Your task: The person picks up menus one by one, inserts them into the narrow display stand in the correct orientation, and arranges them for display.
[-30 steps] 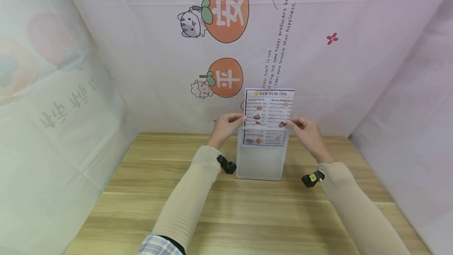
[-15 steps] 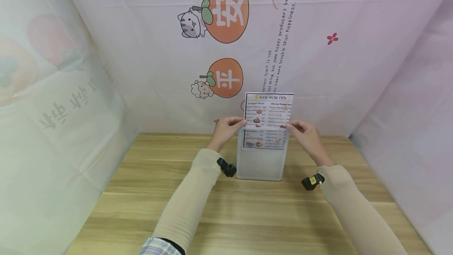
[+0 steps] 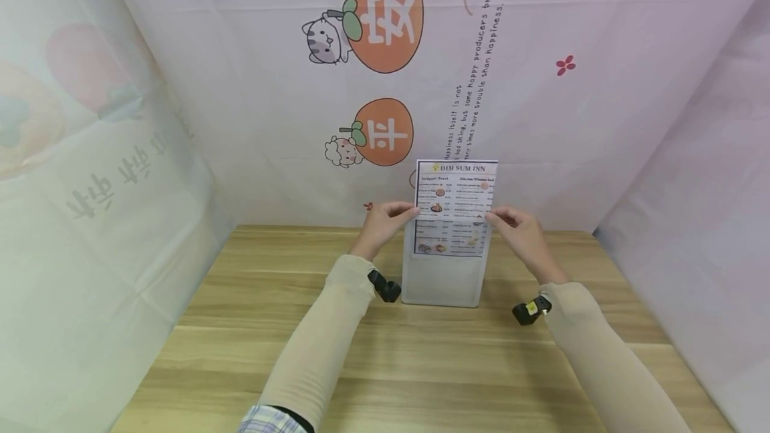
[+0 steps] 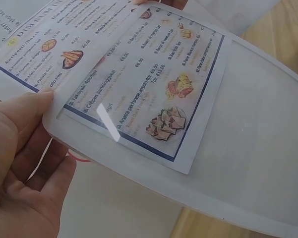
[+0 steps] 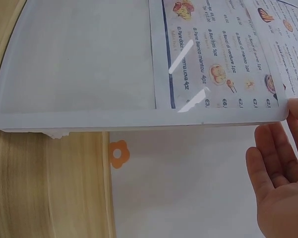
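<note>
One menu sheet (image 3: pixel 456 202), headed "DIM SUM INN", stands upright and partly inserted in one clear plastic holder (image 3: pixel 444 279). The lower part of the sheet sits inside the holder; the upper part, with the heading, projects above the holder's top edge. The sheet's bottom edge ends well above the holder's base, so the lower section of the holder contains nothing.

The left hand (image 3: pixel 383 220) pinches the sheet's left edge between thumb and fingers, at about the level of the holder's top edge. The right hand (image 3: pixel 521 232) pinches the right edge at the same height. The sheet is therefore held between the two hands, one on each side.

In the left wrist view, the thumb of the left hand (image 4: pixel 20 163) lies against the holder's (image 4: pixel 248 148) rounded upper corner, with the menu sheet (image 4: pixel 134 74) behind the clear front wall. In the right wrist view, the fingers of the right hand (image 5: pixel 280 178) are beside the holder's (image 5: pixel 74 64) corner.

The holder stands on a wooden table (image 3: pixel 385 359), near its far edge.
</note>
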A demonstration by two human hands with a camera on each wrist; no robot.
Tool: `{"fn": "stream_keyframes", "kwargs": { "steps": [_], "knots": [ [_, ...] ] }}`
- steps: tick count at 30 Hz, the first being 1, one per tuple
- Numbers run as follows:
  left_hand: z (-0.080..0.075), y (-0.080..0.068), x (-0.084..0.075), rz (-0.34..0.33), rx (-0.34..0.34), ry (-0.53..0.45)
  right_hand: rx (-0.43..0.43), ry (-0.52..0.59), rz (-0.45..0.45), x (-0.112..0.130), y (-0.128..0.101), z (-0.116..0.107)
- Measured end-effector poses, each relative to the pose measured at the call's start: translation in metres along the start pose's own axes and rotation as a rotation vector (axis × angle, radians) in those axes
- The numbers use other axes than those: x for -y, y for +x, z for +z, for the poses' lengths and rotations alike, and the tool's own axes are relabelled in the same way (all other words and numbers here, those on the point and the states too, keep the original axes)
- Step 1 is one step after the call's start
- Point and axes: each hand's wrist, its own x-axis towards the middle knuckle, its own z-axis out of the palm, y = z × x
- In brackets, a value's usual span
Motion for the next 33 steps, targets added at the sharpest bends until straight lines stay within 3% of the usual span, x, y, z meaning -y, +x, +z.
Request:
{"fn": "stream_keyframes", "kwargs": {
  "steps": [12, 26, 33],
  "knots": [
    [-0.003, 0.003, 0.001, 0.006, 0.021, 0.029, 0.01, 0.033, 0.014, 0.001, -0.002, 0.0],
    [-0.01, 0.007, -0.017, 0.041, -0.016, 0.058, 0.01, 0.021, 0.015, 0.002, -0.002, 0.0],
    [-0.01, 0.007, -0.018, 0.042, -0.021, 0.062, 0.018, 0.012, 0.019, 0.006, -0.001, -0.001]
  ]
}}
